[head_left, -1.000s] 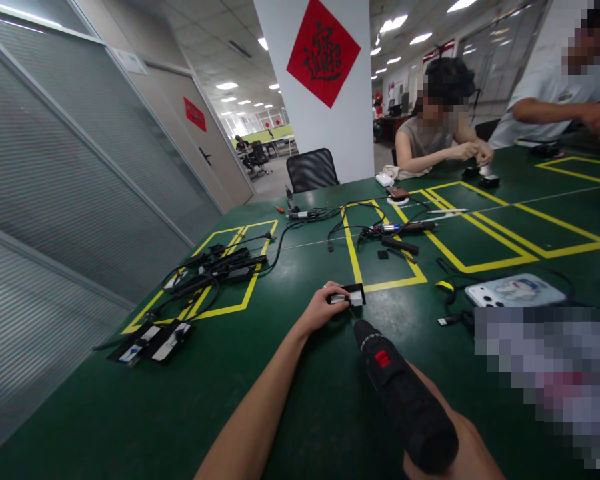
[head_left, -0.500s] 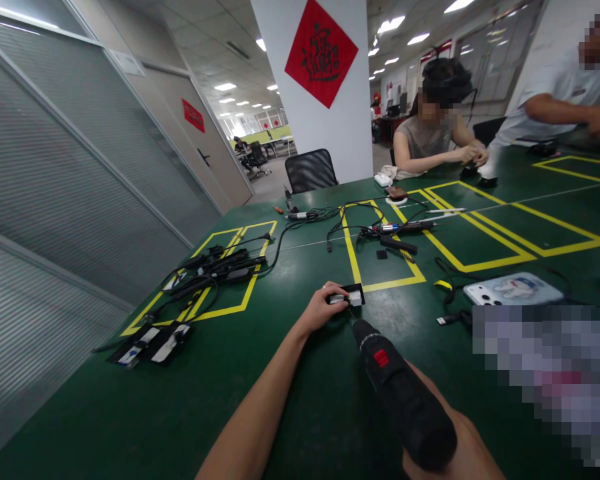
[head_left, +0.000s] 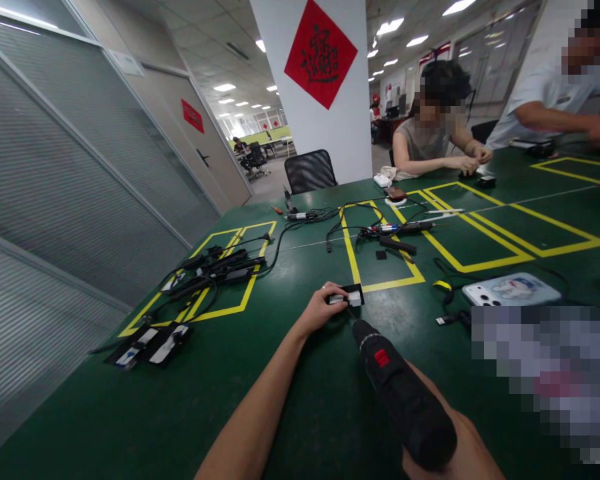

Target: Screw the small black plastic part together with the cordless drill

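My left hand (head_left: 321,308) is closed on a small black part with a white inset (head_left: 349,296), pinning it to the green table (head_left: 300,400). My right hand (head_left: 460,453) grips a black electric screwdriver with a red mark (head_left: 397,393). Its thin bit points up and left and meets the near edge of the small part. Most of my right hand is hidden behind the tool's body.
Black adapters and cables (head_left: 215,267) lie in a yellow-taped box at left, and two flat black parts (head_left: 147,343) lie nearer. More tools and cables (head_left: 390,233) lie ahead. A phone (head_left: 510,290) lies at right. Two other people work at the far right end.
My hands, the part and the screwdriver hold their places. The person at far right has shifted an arm slightly.
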`<state>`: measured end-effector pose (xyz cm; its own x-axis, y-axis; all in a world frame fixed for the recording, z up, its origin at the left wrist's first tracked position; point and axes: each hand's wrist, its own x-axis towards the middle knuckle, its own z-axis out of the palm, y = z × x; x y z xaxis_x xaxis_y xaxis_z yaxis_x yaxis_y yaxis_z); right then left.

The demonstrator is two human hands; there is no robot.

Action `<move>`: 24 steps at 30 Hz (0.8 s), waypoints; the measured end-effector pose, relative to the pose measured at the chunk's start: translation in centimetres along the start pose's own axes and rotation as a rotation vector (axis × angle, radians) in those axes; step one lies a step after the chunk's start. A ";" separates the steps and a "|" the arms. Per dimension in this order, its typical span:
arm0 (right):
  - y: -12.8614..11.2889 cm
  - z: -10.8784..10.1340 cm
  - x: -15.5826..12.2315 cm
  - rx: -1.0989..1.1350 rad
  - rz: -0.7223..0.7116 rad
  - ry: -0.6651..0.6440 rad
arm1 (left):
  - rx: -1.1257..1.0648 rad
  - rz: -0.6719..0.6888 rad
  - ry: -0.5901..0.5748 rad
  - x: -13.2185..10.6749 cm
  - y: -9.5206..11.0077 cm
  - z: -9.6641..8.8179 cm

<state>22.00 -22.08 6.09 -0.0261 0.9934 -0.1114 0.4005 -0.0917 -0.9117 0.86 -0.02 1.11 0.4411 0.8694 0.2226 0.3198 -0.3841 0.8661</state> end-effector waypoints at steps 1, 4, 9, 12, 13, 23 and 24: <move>0.0 0.0 0.0 0.003 0.002 0.002 | 0.000 -0.001 0.000 0.0 0.0 0.0; 0.1 0.0 0.0 0.007 0.018 0.010 | -0.001 -0.001 0.000 0.0 -0.1 0.0; 0.3 0.0 -0.1 -0.001 0.005 0.001 | -0.003 0.002 0.001 0.0 -0.2 0.1; 0.4 0.1 0.0 -0.009 0.013 -0.001 | -0.003 0.003 0.000 -0.1 -0.1 0.0; 0.4 0.2 0.0 -0.009 0.015 -0.003 | -0.003 0.004 0.000 -0.1 -0.1 0.0; 0.7 0.2 0.0 0.009 -0.033 0.003 | -0.002 -0.002 -0.003 0.0 0.0 0.0; 0.7 0.2 0.0 0.004 -0.031 0.008 | -0.002 -0.002 -0.002 0.0 0.1 0.0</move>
<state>22.09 -22.16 5.40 -0.0315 0.9963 -0.0798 0.3959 -0.0609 -0.9163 0.86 -0.04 1.16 0.4417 0.8698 0.2200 0.3191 -0.3815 0.8675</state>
